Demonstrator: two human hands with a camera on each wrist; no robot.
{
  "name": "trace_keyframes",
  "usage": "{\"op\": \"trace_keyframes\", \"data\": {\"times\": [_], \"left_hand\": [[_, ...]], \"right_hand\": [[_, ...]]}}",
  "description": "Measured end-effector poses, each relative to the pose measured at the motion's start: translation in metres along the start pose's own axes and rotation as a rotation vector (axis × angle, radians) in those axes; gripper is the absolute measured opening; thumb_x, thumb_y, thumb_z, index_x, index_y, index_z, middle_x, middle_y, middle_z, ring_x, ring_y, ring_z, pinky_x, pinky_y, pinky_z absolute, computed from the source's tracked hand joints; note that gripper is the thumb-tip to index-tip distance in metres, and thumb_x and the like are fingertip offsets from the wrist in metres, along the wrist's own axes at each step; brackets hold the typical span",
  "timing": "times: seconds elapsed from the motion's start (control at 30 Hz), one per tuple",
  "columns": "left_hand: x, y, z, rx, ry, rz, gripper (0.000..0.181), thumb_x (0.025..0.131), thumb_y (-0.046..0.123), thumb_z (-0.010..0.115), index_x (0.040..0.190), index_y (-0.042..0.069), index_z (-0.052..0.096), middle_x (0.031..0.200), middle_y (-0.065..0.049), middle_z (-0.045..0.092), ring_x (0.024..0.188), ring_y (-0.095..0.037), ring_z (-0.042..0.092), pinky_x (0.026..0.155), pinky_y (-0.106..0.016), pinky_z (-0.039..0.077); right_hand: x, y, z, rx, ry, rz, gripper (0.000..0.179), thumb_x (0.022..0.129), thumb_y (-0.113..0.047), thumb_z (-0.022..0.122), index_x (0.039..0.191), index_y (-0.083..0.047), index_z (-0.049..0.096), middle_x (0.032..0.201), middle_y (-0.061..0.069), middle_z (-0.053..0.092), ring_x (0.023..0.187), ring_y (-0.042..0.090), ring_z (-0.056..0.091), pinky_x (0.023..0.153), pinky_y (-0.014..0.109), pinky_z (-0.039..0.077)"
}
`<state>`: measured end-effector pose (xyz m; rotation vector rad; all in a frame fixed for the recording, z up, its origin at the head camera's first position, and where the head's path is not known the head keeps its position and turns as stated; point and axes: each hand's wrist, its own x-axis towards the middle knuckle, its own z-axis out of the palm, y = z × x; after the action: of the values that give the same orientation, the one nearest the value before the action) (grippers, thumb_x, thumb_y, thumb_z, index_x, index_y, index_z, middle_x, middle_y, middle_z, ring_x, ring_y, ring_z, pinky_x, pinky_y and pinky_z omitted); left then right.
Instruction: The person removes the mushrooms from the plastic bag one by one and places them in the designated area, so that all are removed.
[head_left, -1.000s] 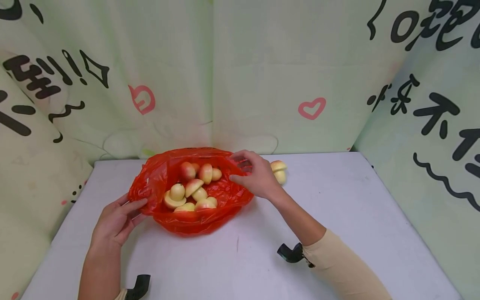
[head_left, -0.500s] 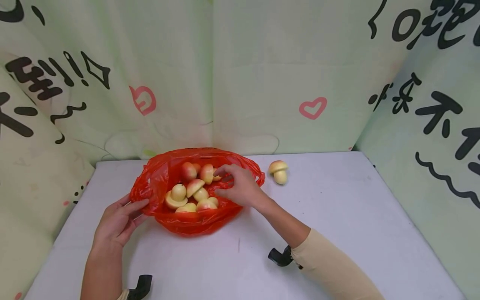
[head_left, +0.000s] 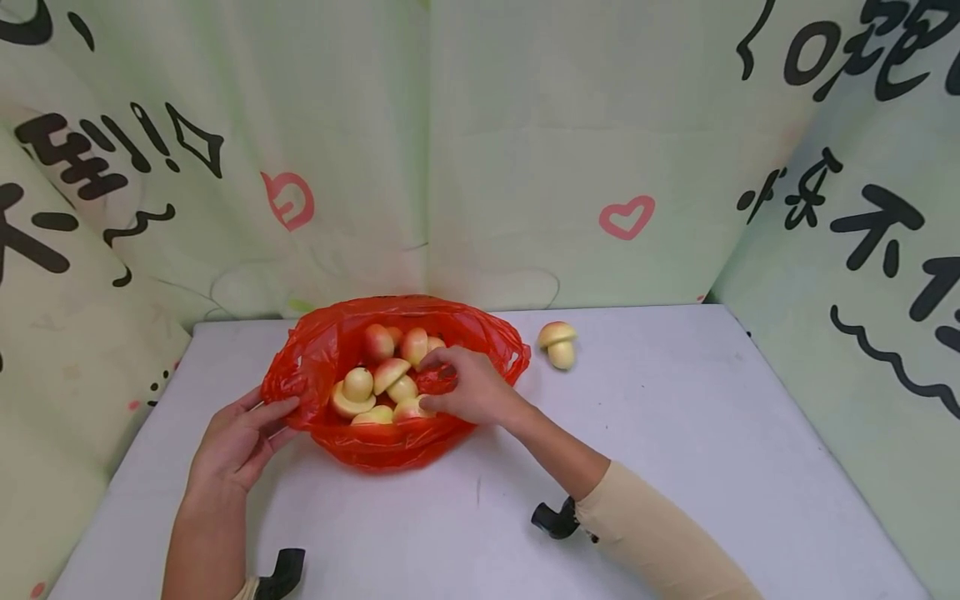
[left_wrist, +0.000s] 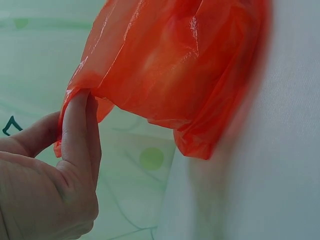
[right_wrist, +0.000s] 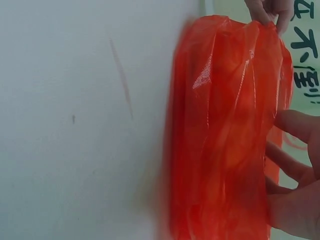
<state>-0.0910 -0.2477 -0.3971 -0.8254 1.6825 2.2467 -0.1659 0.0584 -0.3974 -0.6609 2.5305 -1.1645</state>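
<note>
A red plastic bag [head_left: 352,450] sits with its mouth wide on the table, holding several mushrooms [head_left: 390,375] with pale stems and reddish-yellow caps. At the bag's left rim my left hand [head_left: 232,442] pinches the plastic between thumb and fingers; the left wrist view shows this pinch on the bag [left_wrist: 160,70]. My right hand [head_left: 472,387] reaches in over the right side of the mouth, thumb and fingers apart, close to the mushrooms. In the right wrist view the bag [right_wrist: 225,130] hides what its fingertips touch. One mushroom [head_left: 557,345] lies outside, right of the bag.
The white table [head_left: 675,433] extends to the right and in front of the bag. A pale green printed curtain [head_left: 517,167] stands along the table's back edge and both sides. Black wrist mounts [head_left: 555,521] stick out from both forearms.
My right hand has moved left and down from the bag's right rim into its mouth, uncovering the mushroom outside. My left hand keeps its place at the left rim.
</note>
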Motion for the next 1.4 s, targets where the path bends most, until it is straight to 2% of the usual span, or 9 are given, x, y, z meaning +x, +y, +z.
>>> {"op": "trace_keyframes", "data": {"times": [0.4, 0.63, 0.83, 1.4], "left_hand": [[0.0, 0.0, 0.0, -0.005, -0.001, 0.0, 0.088, 0.093, 0.028, 0.08, 0.165, 0.029, 0.03, 0.14, 0.01, 0.051, 0.105, -0.003, 0.069, 0.094, -0.026, 0.06], [0.0, -0.001, -0.001, -0.004, -0.017, 0.01, 0.086, 0.094, 0.027, 0.078, 0.165, 0.026, 0.03, 0.137, 0.009, 0.053, 0.103, -0.003, 0.07, 0.093, -0.026, 0.06], [0.002, -0.002, -0.002, -0.002, -0.021, 0.017, 0.086, 0.094, 0.026, 0.078, 0.166, 0.025, 0.03, 0.134, 0.009, 0.054, 0.102, -0.003, 0.071, 0.092, -0.026, 0.06], [-0.001, -0.002, 0.0, 0.001, -0.021, 0.014, 0.086, 0.095, 0.026, 0.078, 0.166, 0.026, 0.029, 0.134, 0.009, 0.054, 0.102, -0.003, 0.071, 0.093, -0.025, 0.06]], "right_hand": [[0.002, 0.006, 0.012, 0.01, -0.059, -0.005, 0.049, 0.087, -0.03, 0.086, 0.129, -0.014, 0.068, 0.128, 0.006, 0.069, 0.12, 0.026, 0.06, 0.085, 0.029, 0.062], [0.0, 0.007, 0.014, -0.005, -0.084, 0.009, 0.047, 0.086, -0.028, 0.086, 0.128, -0.016, 0.068, 0.128, 0.004, 0.068, 0.121, 0.025, 0.059, 0.084, 0.029, 0.062], [-0.001, 0.008, 0.016, -0.018, -0.102, -0.01, 0.047, 0.086, -0.028, 0.087, 0.129, -0.018, 0.069, 0.128, 0.001, 0.068, 0.124, 0.025, 0.058, 0.084, 0.026, 0.061], [-0.003, 0.009, 0.02, -0.076, -0.145, 0.011, 0.047, 0.086, -0.027, 0.086, 0.13, -0.02, 0.07, 0.124, -0.008, 0.068, 0.118, 0.014, 0.057, 0.084, 0.023, 0.059]]}}
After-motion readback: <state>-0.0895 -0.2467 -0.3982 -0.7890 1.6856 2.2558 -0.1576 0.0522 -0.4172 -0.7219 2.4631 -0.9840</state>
